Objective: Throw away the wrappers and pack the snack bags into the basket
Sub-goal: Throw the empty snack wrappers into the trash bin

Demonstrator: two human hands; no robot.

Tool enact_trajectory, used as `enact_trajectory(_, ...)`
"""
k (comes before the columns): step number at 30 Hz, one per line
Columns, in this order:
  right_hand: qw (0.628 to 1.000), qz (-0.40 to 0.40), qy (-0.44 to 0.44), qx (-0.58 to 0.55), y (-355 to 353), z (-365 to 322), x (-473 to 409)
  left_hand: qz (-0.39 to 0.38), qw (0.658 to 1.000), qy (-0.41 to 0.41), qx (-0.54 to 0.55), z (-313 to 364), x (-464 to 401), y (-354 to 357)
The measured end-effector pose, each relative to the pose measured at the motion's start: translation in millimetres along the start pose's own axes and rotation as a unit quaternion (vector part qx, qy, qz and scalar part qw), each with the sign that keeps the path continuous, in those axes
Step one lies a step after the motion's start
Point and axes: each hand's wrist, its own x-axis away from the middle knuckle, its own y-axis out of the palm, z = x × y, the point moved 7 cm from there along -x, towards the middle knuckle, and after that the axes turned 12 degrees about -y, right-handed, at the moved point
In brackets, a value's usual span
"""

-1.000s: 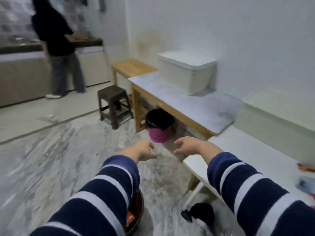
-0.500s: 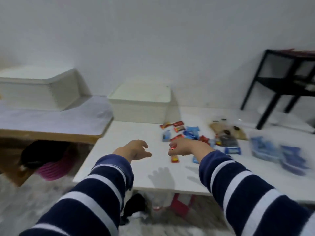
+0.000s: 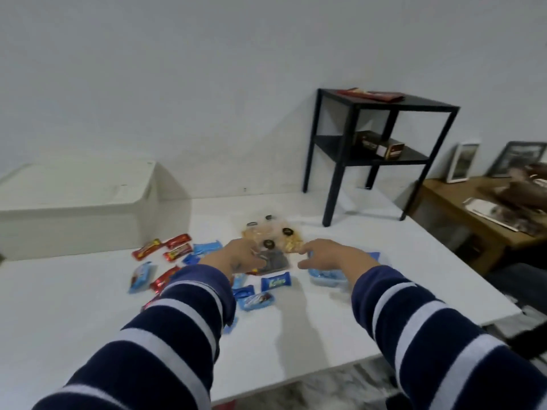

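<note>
Near the middle of the white table [image 3: 88, 306], a little toward its back edge, lies the scatter of snacks the task concerns. Red bars [image 3: 177, 241] sit toward the left edge, blue packets [image 3: 275, 282] in the centre, a dark packet [image 3: 273, 260] beneath the hands, clear bags of yellow biscuits [image 3: 266, 232] just behind it, and a pale blue bag [image 3: 325, 275] under the right forearm. Which are spent wrappers and which are full I cannot tell from here.

All of it looks light, thin and crinkly. I would expect the foil to slide on the smooth top and the biscuits to crush if squeezed, so a pinch at a sealed end or a flat scoop from beneath seems safest.

The left hand [image 3: 236, 257] hangs over the dark packet with fingers curved down; whether it touches or grips I cannot tell. The right hand [image 3: 328, 257] hovers with fingers loosely spread, holding nothing.

At the back-left corner stands a white lidded bin [image 3: 74, 208], lid on, contents hidden. No basket is in view. Toward the back-right corner a black 2-tier shelf [image 3: 381, 155] carries a red packet [image 3: 370, 96] on top and small boxes [image 3: 381, 145] below. Beyond the right edge a wooden desk [image 3: 461, 220] holds framed pictures [image 3: 461, 161].
</note>
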Motion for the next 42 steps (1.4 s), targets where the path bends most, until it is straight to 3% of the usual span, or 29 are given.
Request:
enact_trajectory(5,0.996,0.057,0.046,-0.048,-59.3,83.3,-3.0,0.022,0.998,0.054,0.001,88.5,-50.1,-35.3)
enact_trajectory(10,0.988,0.131,0.077,-0.029,-135.5,141.4,-4.8,0.092,0.984,0.148,-0.028,187.8,-82.5,-105.5)
enact_trajectory(20,0.97,0.22,0.099,0.018,-264.1,220.2,-1.0,0.236,0.91,0.328,0.092,374.2,-106.8,-220.1)
enact_trajectory(28,0.959,0.269,0.072,0.061,-307.3,311.5,-62.4,0.28,0.911,0.296,0.07,473.3,-182.0,-228.1)
enact_trajectory(33,0.955,0.289,0.039,0.046,-316.9,361.2,-120.1,0.241,0.941,0.236,0.012,521.9,-232.2,-220.0)
enact_trajectory(37,0.962,0.272,0.038,0.017,-311.5,383.9,-154.3,0.232,0.947,0.216,-0.05,534.7,-252.8,-203.6)
enact_trajectory(42,0.948,0.317,0.017,-0.012,-306.1,386.4,-162.6,0.261,0.938,0.183,-0.135,527.8,-247.0,-194.7)
